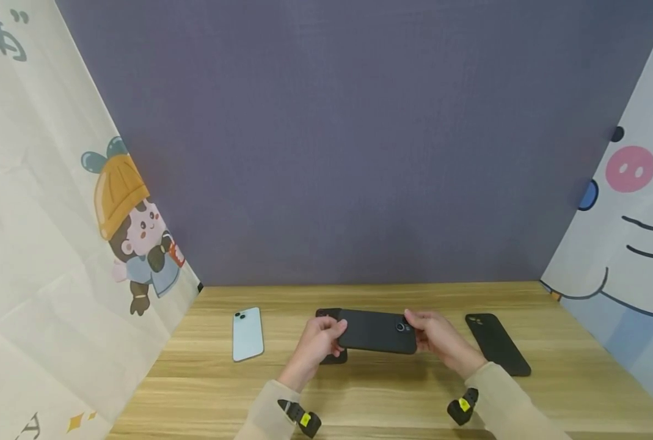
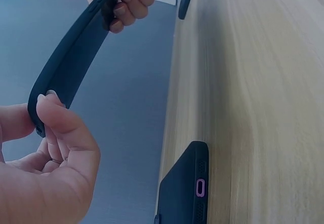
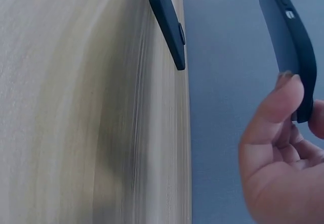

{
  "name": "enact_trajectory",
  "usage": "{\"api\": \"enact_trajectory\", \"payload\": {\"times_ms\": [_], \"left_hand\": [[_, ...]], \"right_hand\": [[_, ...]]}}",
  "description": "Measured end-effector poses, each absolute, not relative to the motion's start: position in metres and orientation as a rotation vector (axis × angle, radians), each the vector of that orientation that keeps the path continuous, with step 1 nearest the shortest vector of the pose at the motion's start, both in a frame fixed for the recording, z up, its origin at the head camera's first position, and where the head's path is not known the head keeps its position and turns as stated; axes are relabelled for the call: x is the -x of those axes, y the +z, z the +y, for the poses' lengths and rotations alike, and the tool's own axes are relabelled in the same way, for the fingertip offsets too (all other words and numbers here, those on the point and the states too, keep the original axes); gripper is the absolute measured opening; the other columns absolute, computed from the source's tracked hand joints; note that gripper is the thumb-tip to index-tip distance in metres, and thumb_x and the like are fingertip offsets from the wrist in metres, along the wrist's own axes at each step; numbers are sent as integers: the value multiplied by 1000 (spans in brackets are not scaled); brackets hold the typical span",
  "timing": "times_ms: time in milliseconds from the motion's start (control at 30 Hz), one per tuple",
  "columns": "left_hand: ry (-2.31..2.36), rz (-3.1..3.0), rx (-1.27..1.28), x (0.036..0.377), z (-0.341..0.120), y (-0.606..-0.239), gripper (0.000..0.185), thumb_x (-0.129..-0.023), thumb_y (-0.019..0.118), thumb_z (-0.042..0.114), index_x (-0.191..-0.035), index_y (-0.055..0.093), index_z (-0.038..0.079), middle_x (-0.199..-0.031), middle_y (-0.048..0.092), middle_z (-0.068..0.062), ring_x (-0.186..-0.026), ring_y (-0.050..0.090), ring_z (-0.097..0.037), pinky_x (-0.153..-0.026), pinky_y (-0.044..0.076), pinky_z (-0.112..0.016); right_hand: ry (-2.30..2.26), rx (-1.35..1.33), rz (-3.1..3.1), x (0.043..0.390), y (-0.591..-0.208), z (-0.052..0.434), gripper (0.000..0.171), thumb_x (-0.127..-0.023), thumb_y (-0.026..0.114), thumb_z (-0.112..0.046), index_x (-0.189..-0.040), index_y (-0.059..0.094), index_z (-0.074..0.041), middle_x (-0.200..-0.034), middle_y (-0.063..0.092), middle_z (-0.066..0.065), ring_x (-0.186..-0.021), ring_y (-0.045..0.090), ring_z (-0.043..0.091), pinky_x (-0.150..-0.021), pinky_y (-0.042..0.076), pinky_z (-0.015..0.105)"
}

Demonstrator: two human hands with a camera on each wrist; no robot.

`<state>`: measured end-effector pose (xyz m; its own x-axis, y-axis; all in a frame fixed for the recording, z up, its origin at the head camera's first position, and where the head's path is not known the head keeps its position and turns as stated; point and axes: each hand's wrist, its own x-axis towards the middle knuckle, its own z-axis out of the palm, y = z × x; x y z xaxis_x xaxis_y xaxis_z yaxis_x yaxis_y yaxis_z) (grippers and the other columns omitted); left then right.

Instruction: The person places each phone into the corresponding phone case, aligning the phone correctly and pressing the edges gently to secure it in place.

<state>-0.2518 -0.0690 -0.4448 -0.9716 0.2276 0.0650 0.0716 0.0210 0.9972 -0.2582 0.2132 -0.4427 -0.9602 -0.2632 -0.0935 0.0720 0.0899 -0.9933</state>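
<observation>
Both hands hold a black phone case [image 1: 374,331] level above the table, its camera corner at the right end. My left hand [image 1: 316,345] pinches the left end between thumb and fingers. The right hand [image 1: 444,339] grips the camera end the same way. In the left wrist view, the case [image 2: 71,62] looks bowed along its length; whether a phone sits inside, I cannot tell. Partly hidden behind the left hand and the held case, a cased black phone [image 1: 333,357] lies on the table. Its port edge [image 2: 201,187] shows a purple rim in the left wrist view.
A pale blue phone [image 1: 247,335] lies back up on the left of the wooden table [image 1: 194,391]. Right of the hands lies another black phone case [image 1: 499,345] with camera cutouts. A grey-purple panel [image 1: 331,153] stands at the back, with printed sheets at both sides.
</observation>
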Motion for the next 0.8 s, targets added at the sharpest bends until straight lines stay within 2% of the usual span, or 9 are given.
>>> {"api": "enact_trajectory", "payload": {"times_ms": [167,367,800], "left_hand": [[2075,2202,-343,251,-67,-445,29,-101,64,22,-82,61,1,-73,54,-1,-58,57,-14,-56,50,-25],[2074,2192,-320,251,-68,-444,29,-101,65,23,-83,61,1,-76,54,-1,-58,57,-14,-56,50,-25],[2059,2217,-296,254,-68,-444,28,-99,68,25,-86,63,0,-67,55,0,-57,56,-14,-56,51,-27]], "right_hand": [[-1993,118,2139,258,-444,210,36,-109,48,-32,-95,68,-5,-68,57,-3,-58,51,11,-56,46,27],[-1995,141,2143,259,-446,210,37,-109,48,-33,-97,68,-5,-70,60,-2,-59,52,10,-56,46,26],[-2009,188,2089,257,-450,213,39,-108,49,-38,-102,68,-5,-77,66,-2,-62,57,10,-60,48,28]]}}
